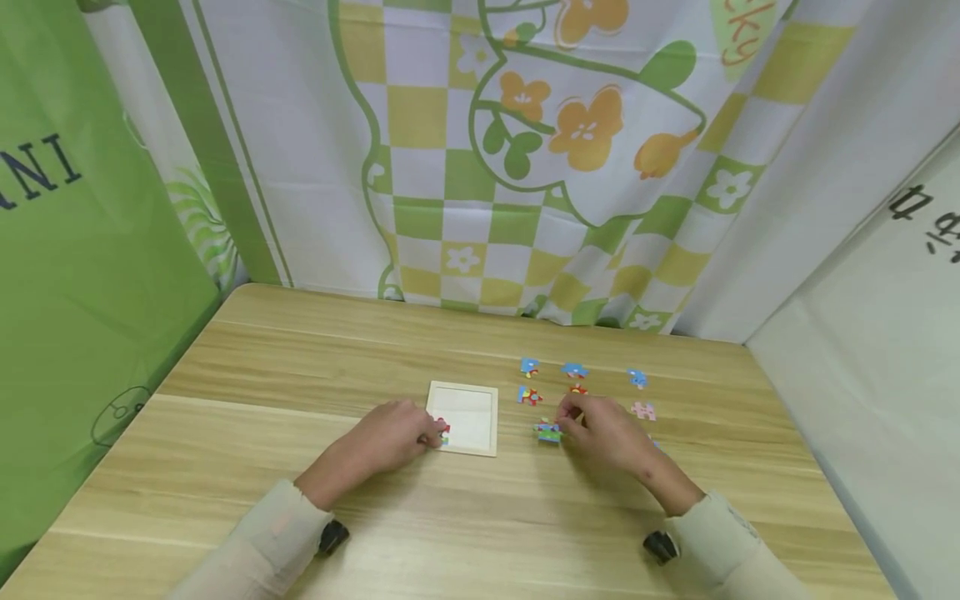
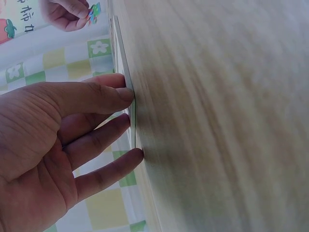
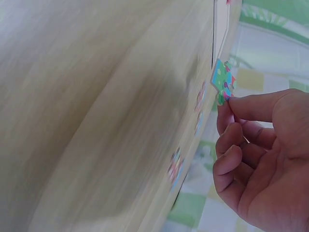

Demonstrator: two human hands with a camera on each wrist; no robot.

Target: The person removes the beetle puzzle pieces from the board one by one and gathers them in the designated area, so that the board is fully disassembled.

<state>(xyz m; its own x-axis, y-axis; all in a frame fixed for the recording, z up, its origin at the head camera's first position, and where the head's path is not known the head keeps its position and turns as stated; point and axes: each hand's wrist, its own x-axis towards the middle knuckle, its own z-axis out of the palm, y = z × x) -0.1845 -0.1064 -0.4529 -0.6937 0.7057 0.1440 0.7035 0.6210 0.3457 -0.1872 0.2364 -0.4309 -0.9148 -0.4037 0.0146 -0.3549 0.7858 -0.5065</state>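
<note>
A square wooden puzzle tray (image 1: 471,410) lies flat on the table, with a red, white and blue jigsaw piece (image 1: 446,431) in its near left corner. My left hand (image 1: 396,434) is at that corner, fingertips at the piece. In the left wrist view the thumb (image 2: 108,98) rests on the tray's edge and the other fingers reach down fairly straight. To the right of the tray, my right hand (image 1: 611,435) pinches a green and blue jigsaw piece (image 3: 222,79) between thumb and index finger. Its other fingers are curled.
Loose jigsaw pieces lie right of the tray: blue ones (image 1: 574,369) in the far row, a yellow, blue and red one (image 1: 529,396), and a pink one (image 1: 643,409) beyond my right hand. A patterned curtain (image 1: 420,217) hangs behind the wooden table (image 1: 322,350).
</note>
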